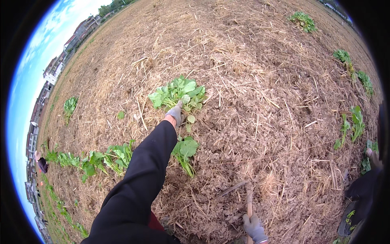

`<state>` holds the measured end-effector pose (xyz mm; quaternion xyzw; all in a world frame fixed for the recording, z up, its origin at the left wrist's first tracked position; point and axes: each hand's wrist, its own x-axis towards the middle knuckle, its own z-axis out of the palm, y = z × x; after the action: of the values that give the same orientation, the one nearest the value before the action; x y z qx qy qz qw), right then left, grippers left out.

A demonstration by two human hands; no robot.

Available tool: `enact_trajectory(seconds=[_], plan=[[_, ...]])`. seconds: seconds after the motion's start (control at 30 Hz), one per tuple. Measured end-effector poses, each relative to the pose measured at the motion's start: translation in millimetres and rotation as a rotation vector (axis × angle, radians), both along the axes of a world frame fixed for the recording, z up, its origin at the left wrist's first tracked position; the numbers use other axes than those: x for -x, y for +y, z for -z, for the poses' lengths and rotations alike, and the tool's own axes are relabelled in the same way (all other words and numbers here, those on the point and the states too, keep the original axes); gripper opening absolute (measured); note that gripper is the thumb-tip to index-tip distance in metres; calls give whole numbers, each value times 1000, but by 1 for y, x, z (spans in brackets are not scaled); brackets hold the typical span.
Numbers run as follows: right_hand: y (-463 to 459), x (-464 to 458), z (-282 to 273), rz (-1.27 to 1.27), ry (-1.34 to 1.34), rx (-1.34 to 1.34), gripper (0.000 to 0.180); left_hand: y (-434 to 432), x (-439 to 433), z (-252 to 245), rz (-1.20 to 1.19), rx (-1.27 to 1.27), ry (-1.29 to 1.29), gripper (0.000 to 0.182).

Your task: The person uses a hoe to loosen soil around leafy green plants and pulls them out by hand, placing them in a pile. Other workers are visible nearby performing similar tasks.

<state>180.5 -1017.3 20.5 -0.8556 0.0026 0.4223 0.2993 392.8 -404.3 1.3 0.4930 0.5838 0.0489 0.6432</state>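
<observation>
My left hand [176, 115], in a grey glove, reaches forward to a bunch of leafy green seedlings [179, 93] on the straw-strewn soil. Its fingers are at the stems; the leaves hide part of them, so whether they grip is not plain. My right hand [253, 228], also gloved, is closed around the wooden handle of a hand hoe [249, 198]. The hoe's metal blade [233, 188] points left, just above or on the ground. Between the hands, a separate seedling [186, 152] lies beside my left sleeve.
A thin string [243, 161] crosses the soil. A row of seedlings [91, 163] runs off to the left. More bunches [303, 21] lie at the upper right. A co-worker's hand [370, 153] is at the right edge, and another person [41, 161] is far left.
</observation>
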Motion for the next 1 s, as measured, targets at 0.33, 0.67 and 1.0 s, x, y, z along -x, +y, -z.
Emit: enact_trajectory(seconds=[0.33, 0.67, 1.0], plan=[[3, -6, -6, -6, -25, -37, 41, -45, -19, -43, 578, -1534, 77, 30], [0, -8, -6, 9, -30, -69, 44, -140, 63, -87, 1374, -1518, -18, 22], [-13, -1, 29, 49, 19, -93, 43, -51, 61, -79, 775, -529, 187, 27]])
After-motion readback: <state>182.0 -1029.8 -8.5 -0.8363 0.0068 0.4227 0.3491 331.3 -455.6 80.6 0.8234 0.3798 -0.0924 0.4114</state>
